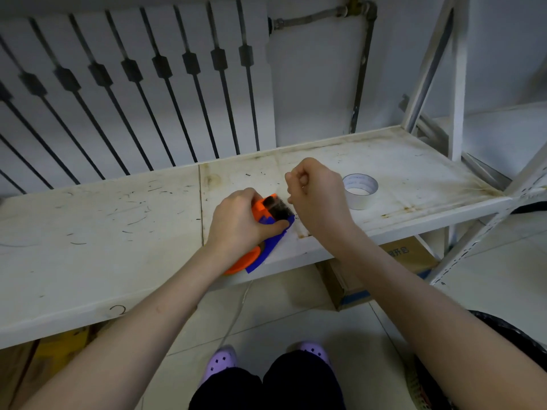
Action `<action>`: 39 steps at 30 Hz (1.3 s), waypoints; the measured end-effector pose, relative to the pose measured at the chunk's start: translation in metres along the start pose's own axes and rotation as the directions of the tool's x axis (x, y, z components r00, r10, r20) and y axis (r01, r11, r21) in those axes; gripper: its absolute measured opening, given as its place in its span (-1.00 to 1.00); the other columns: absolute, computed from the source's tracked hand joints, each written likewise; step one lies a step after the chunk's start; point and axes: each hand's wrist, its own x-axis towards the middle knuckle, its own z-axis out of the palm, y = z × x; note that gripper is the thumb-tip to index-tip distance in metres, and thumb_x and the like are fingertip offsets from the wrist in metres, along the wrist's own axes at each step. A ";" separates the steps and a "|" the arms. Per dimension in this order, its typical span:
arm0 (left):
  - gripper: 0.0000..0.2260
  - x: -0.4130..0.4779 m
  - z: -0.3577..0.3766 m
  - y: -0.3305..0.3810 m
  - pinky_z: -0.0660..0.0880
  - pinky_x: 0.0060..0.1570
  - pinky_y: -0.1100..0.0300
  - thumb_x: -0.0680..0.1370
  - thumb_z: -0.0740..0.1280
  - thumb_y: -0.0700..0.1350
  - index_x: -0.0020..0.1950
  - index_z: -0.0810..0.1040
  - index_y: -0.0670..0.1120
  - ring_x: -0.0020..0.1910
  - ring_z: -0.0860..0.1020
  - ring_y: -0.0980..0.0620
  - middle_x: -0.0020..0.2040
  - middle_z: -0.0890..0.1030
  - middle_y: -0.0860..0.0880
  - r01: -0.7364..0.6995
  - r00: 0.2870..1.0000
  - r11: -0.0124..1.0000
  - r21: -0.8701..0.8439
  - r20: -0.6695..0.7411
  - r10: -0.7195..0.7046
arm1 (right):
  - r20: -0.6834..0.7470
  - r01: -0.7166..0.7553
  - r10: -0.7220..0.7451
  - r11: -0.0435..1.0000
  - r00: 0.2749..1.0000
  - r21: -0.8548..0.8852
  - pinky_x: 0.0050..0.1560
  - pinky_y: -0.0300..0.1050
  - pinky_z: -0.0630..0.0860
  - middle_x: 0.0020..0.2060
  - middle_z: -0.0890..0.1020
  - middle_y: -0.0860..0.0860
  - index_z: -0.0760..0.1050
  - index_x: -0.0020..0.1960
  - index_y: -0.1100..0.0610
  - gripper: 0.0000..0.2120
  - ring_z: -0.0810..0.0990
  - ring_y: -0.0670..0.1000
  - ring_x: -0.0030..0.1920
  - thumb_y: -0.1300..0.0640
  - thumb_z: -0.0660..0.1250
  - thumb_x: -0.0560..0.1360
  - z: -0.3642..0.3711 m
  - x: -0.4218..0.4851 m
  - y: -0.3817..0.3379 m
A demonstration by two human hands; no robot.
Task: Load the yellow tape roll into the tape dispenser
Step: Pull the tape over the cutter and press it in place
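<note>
An orange and blue tape dispenser (pixel 270 229) lies on the white shelf board (pixel 118 232), hanging partly over its front edge. My left hand (pixel 239 223) grips it from above and hides most of its body. The dark brush and toothed end (pixel 279 208) point away from me. My right hand (pixel 315 196) hovers just right of that end with fingers pinched on a thin, faint strip of tape that runs to the dispenser. A pale tape roll (pixel 360 190) lies flat on the shelf, right of my right hand, untouched.
A white slatted panel (pixel 133 84) stands behind the shelf. The rack's upright posts (pixel 455 84) rise at the right. A cardboard box (pixel 384 273) sits on the tiled floor under the shelf. My knees and purple shoes (pixel 220 362) are below.
</note>
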 end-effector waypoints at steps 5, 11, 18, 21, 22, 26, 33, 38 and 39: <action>-0.54 -0.005 -0.003 0.000 0.28 -0.36 0.39 0.27 0.43 0.29 -0.09 0.48 -0.04 -0.22 0.46 0.09 -0.16 0.54 0.04 0.005 0.999 0.999 -0.035 -0.033 -0.006 | 0.023 -0.024 0.028 0.990 0.999 -0.142 -0.15 -0.14 0.54 -0.31 0.59 0.01 0.48 -0.17 0.14 -0.86 0.59 0.00 -0.23 0.11 0.41 0.42 -0.007 0.007 -0.008; -0.53 -0.010 -0.003 0.007 0.27 -0.34 0.40 0.30 0.44 0.25 0.00 0.48 -0.04 -0.18 0.43 0.12 -0.10 0.52 0.07 0.010 1.000 0.997 -0.075 -0.007 -0.010 | -0.089 0.070 -0.105 0.942 0.990 -0.328 -0.24 -0.03 0.50 -0.23 0.65 0.03 0.49 -0.12 0.16 -0.88 0.58 0.08 -0.23 0.11 0.28 0.52 -0.003 0.005 -0.005; -0.51 -0.014 -0.001 0.007 0.23 -0.30 0.48 0.30 0.44 0.25 0.05 0.49 -0.04 -0.15 0.41 0.15 -0.01 0.59 0.04 0.012 1.000 0.990 -0.140 -0.023 -0.016 | -0.087 0.004 -0.025 0.971 0.996 -0.239 -0.16 0.01 0.54 0.00 0.53 0.13 0.42 -0.06 0.20 -0.89 0.55 0.10 -0.17 0.14 0.25 0.55 0.006 0.002 0.007; -0.50 -0.013 -0.001 0.007 0.26 -0.32 0.45 0.29 0.44 0.26 0.03 0.48 -0.05 -0.16 0.42 0.13 -0.05 0.56 0.04 0.023 0.999 0.988 -0.151 -0.032 -0.029 | -0.040 -0.004 -0.003 0.988 0.999 -0.155 -0.14 0.06 0.58 -0.13 0.57 0.09 0.40 -0.12 0.14 -0.91 0.62 0.11 -0.18 0.16 0.26 0.55 0.003 0.005 -0.001; -0.50 -0.013 0.000 0.006 0.27 -0.32 0.41 0.29 0.44 0.26 0.03 0.48 -0.05 -0.16 0.43 0.12 -0.05 0.56 0.04 0.027 0.999 0.987 -0.157 -0.026 -0.032 | -0.021 0.004 -0.007 0.990 1.000 -0.141 -0.14 0.09 0.59 -0.18 0.59 0.08 0.40 -0.14 0.13 -0.90 0.62 0.11 -0.19 0.17 0.26 0.55 0.002 0.005 -0.004; -0.55 -0.011 0.001 0.004 0.32 -0.27 0.33 0.28 0.46 0.21 -0.02 0.48 -0.05 -0.17 0.47 0.09 -0.07 0.57 0.03 0.049 0.999 0.976 -0.212 -0.010 -0.052 | -0.003 0.137 -0.140 0.974 0.990 -0.183 -0.18 -0.12 0.55 -0.26 0.56 0.05 0.46 -0.14 0.23 -0.91 0.57 0.07 -0.22 0.24 0.27 0.53 0.000 -0.001 -0.017; -0.58 -0.011 -0.001 -0.001 0.30 -0.29 0.41 0.29 0.49 0.14 -0.01 0.47 -0.06 -0.14 0.49 0.08 -0.07 0.56 0.04 0.055 0.998 0.964 -0.262 0.012 -0.054 | 0.064 0.246 -0.240 0.889 0.969 -0.386 -0.28 -0.18 0.36 -0.22 0.54 0.09 0.47 -0.10 0.25 -0.87 0.45 0.03 -0.23 0.22 0.21 0.57 0.004 -0.001 -0.033; -0.55 -0.013 -0.003 -0.002 0.27 -0.32 0.42 0.29 0.49 0.16 0.00 0.47 -0.06 -0.16 0.46 0.10 -0.07 0.55 0.04 0.031 0.999 0.969 -0.245 -0.027 -0.039 | 0.047 0.167 -0.161 0.909 0.986 -0.383 -0.17 -0.03 0.53 -0.19 0.61 0.14 0.47 -0.09 0.25 -0.88 0.60 0.12 -0.19 0.20 0.24 0.56 0.000 0.008 -0.023; -0.54 -0.014 -0.003 -0.002 0.26 -0.32 0.42 0.29 0.49 0.17 0.01 0.47 -0.07 -0.16 0.45 0.11 -0.07 0.55 0.05 0.029 0.999 0.970 -0.242 -0.032 -0.038 | 0.040 0.130 -0.124 0.922 0.991 -0.364 -0.18 -0.01 0.55 -0.19 0.62 0.12 0.47 -0.11 0.23 -0.88 0.63 0.11 -0.20 0.18 0.26 0.55 -0.001 0.009 -0.018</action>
